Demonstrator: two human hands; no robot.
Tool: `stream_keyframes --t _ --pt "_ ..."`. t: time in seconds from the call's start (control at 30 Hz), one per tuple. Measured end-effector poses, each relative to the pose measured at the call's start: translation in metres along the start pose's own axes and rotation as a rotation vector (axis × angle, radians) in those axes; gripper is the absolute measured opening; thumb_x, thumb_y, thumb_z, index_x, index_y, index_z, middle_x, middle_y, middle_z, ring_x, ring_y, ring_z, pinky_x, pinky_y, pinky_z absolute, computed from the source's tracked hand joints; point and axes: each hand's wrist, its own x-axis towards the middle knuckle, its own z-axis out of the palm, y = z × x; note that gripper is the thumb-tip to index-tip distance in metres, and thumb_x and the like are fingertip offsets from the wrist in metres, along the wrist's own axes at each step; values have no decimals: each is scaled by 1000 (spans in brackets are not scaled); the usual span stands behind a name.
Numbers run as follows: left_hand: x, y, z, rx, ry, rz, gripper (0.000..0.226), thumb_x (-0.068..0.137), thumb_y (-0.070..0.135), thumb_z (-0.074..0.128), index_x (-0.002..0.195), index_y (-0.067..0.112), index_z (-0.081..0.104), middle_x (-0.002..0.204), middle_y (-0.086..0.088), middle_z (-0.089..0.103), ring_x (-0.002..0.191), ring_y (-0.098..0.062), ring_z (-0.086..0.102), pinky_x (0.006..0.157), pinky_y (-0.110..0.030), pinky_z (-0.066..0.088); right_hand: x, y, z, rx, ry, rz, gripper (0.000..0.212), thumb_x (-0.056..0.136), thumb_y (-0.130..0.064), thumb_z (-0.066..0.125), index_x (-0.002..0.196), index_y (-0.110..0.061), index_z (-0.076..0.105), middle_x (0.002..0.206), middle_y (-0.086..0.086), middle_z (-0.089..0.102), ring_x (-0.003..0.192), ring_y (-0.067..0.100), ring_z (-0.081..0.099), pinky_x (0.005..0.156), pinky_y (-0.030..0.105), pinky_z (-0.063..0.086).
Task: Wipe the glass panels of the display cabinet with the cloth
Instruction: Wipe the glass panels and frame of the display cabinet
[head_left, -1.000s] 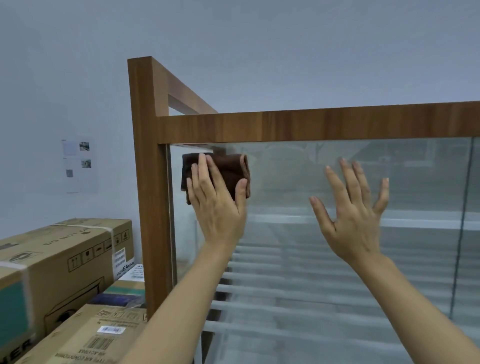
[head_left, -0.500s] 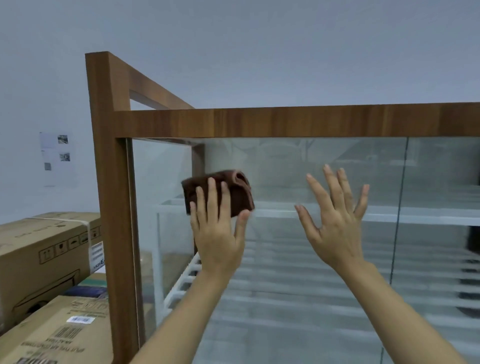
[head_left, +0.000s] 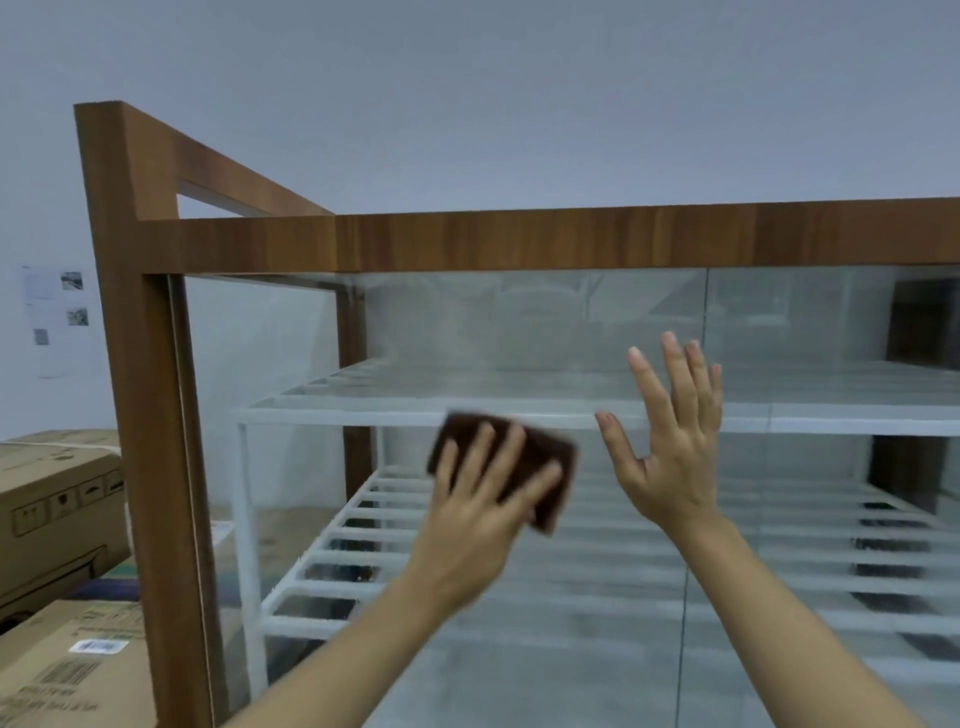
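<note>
A display cabinet with a brown wooden frame (head_left: 467, 241) fills the view, its front glass panel (head_left: 467, 332) straight ahead. My left hand (head_left: 478, 525) presses a folded dark brown cloth (head_left: 545, 467) flat against the glass, fingers spread over it, near the panel's middle. My right hand (head_left: 670, 441) rests open with its palm on the glass just to the right of the cloth, close to the vertical seam (head_left: 698, 415) between two panes. White slatted shelves (head_left: 415, 410) show behind the glass.
Cardboard boxes (head_left: 52, 499) are stacked to the left of the cabinet's corner post (head_left: 140, 415). A grey wall with a paper notice (head_left: 57, 317) stands behind. More glass extends to the right edge of view.
My left hand has slid the cloth down and to the right, from the panel's top left corner to mid height. The right hand stayed on the glass; my view shifted left.
</note>
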Motion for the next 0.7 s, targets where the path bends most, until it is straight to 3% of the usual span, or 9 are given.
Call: stream_keyframes --t 0.07,0.13,0.2,0.27,0.33,0.4,0.5,0.57,0.7 --pt "-18 2 2 52 -58 186 56 101 37 49 154 39 33 165 -6 23 155 -31 11 123 -52 9 -1 2 -8 145 -24 34 62 99 -48 49 149 -13 36 160 19 27 152 38 18 123 57 9" --pt "16 -14 -4 40 -27 220 49 104 42 42 153 41 34 164 -3 24 154 -28 14 122 -51 12 -1 4 -15 263 -55 54 65 99 -49 49 150 -12 33 161 20 22 153 39 12 123 59 9" --pt "72 -28 -16 20 61 88 49 105 42 37 153 38 32 165 -4 21 154 -29 15 122 -52 10 -1 7 -21 337 -78 70 68 98 -50 50 150 -10 32 162 22 18 153 40 8 123 58 11" --pt "115 -23 -22 -23 115 -158 50 106 42 34 156 35 29 166 -7 16 154 -30 9 123 -53 4 -1 12 -26 368 -101 85 69 97 -51 51 150 -11 31 163 24 14 154 40 5 124 57 11" --pt "119 4 -16 -70 138 -294 53 106 40 36 157 34 25 167 -8 11 155 -32 5 123 -55 0 0 14 -32 382 -124 96 71 97 -53 50 150 -11 31 163 24 13 154 40 3 125 56 10" --pt "79 41 -1 -87 88 -125 58 102 35 47 156 36 28 166 -7 13 154 -33 8 123 -55 3 2 14 -40 394 -126 105 70 97 -52 50 150 -10 31 163 24 13 154 40 3 124 57 10" --pt "14 64 15 18 -67 419 54 101 34 48 154 39 35 165 0 24 154 -27 18 125 -50 5 5 17 -51 370 -87 119 64 99 -48 49 148 -9 35 161 23 19 153 40 11 122 61 15" --pt "37 52 13 41 -67 496 49 104 39 44 153 39 36 164 2 27 153 -24 21 126 -48 7 3 25 -58 336 -63 134 60 100 -46 48 147 -10 37 161 21 23 153 38 13 123 57 16" --pt "152 42 -13 10 102 80 52 105 43 40 155 36 31 165 -1 24 154 -26 17 124 -51 10 -9 41 -62 326 -110 241 64 98 -50 47 150 -15 35 164 12 21 155 30 10 126 44 14"
